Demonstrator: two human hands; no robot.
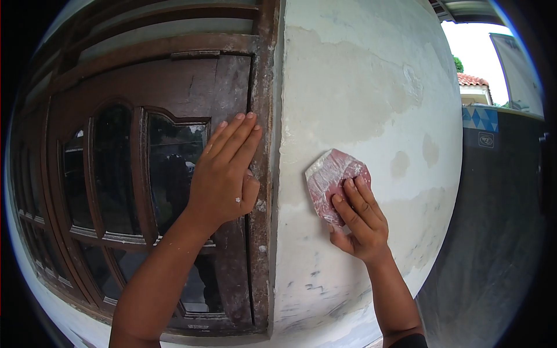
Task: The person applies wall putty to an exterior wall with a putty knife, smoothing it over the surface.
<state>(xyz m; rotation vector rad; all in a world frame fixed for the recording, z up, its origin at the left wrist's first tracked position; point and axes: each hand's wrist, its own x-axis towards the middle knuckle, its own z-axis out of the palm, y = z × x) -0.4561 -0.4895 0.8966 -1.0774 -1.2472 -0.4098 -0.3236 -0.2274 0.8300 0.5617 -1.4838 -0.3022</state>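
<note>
My right hand (362,223) presses a piece of reddish sandpaper (333,182), caked with white dust, against the white wall (348,255). Its fingers lie over the lower right part of the sheet, and the thumb sits by the bottom edge. My left hand (229,165) rests flat on the right edge of the brown wooden window (232,87), fingers stretched upward and holding nothing. A small white fleck sticks near its thumb.
Beige-grey putty patches (342,87) and dark scuff marks cover parts of the wall. The worn wooden frame (264,232) runs up beside it. Glass panes (119,174) fill the window. A dark panel (493,243) stands at the right, with a tiled roof (471,80) beyond.
</note>
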